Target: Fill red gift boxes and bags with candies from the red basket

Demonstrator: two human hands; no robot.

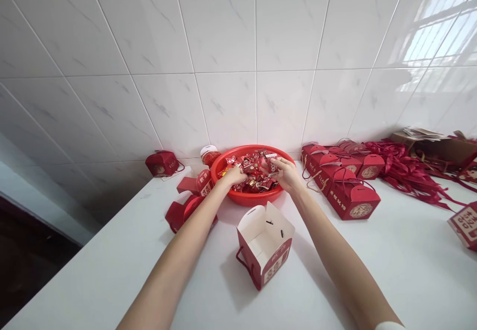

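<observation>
Both my hands reach into a red plastic basket (248, 199) filled with wrapped candies (257, 183). My left hand (234, 176) is over the left part of the candies, its fingers curled down among them; what they hold is too small to name. At the basket's right side, my right hand (285, 172) pinches a red candy packet (265, 163). Between my forearms stands an open red box (265, 245), its flaps up, its white inside bare and a cord handle hanging on its left side.
Closed red boxes (341, 186) stand in rows at the right, beside a heap of dark red ribbons (404, 171) and an open carton (436, 148). More red boxes (184, 210) lie left of the basket. A tiled wall (223, 106) rises behind the white table (130, 250).
</observation>
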